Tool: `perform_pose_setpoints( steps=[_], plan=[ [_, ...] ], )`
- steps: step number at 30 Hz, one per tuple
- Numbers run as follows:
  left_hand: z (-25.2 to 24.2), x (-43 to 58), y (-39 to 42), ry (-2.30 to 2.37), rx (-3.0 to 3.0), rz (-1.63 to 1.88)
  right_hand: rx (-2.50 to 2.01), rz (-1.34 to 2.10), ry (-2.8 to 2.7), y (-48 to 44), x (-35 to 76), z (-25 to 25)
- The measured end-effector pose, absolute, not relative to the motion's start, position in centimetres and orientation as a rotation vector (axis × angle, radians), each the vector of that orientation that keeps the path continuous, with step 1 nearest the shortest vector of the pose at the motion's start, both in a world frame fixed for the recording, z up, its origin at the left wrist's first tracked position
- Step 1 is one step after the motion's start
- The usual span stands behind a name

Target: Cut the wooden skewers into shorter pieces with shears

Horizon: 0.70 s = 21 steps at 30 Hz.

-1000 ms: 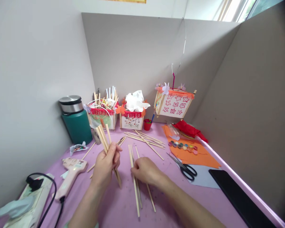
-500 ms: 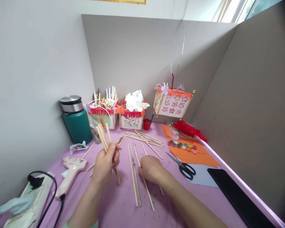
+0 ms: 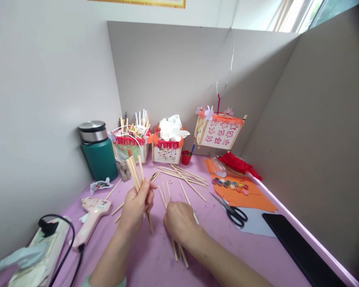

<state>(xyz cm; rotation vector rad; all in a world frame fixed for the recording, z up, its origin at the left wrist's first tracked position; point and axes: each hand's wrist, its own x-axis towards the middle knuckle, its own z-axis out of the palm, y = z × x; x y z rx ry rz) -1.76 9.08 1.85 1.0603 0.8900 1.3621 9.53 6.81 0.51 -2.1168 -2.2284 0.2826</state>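
Observation:
My left hand [image 3: 139, 203] is wrapped round a bundle of thin wooden sticks [image 3: 134, 171], held tilted above the table with their ends showing above and below the fist. Low over the table, my right hand [image 3: 179, 221] is closed on a few more wooden sticks [image 3: 179, 255] that stick out on both sides of it; its fingertips are hidden. Just right of that hand lies a single stick [image 3: 184, 192]. Farther back, several loose sticks [image 3: 187, 177] lie crossed on the purple tabletop [image 3: 233, 263].
On the left are a glue gun [image 3: 92, 221], a power strip [image 3: 38, 255] and a green flask [image 3: 99, 157]. Decorated boxes [image 3: 166, 154] stand behind; a paper lantern [image 3: 218, 131] hangs. Scissors [image 3: 235, 213], paint pots [image 3: 230, 184], orange paper [image 3: 254, 201] and a black slab [image 3: 299, 243] are right.
My right hand has moved left, and the sticks beneath it are now drawn closer together. My left hand keeps its bundle. The view has shifted slightly.

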Motion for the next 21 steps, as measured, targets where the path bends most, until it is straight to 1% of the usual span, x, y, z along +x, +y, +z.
perform_pose_setpoints(
  steps=[3,5,7,10,12,16,21],
  plan=[
    [1.8,-1.7,9.0,0.863,1.075,1.352,-2.118,0.332,-2.201,7.3,10.3,0.5],
    [1.9,-1.7,9.0,0.846,1.072,1.361,-2.043,0.374,-2.141,7.8,11.4,0.9],
    [1.9,-1.8,9.1,0.863,1.061,1.395,-1.802,0.456,-1.958,8.2,12.4,1.5],
    [1.9,-2.0,9.2,0.894,1.042,1.415,-1.295,0.615,-1.616,8.7,13.2,2.1],
    [1.8,-2.1,9.3,0.846,1.039,1.373,-1.102,0.699,-1.556,8.7,13.0,1.9],
    [1.6,-2.0,9.2,0.760,1.035,1.283,-0.993,0.787,-1.624,8.4,12.1,0.6],
    [1.3,-2.0,9.2,0.764,1.080,1.276,-0.963,0.806,-1.625,8.7,11.8,-0.3]
  ],
)
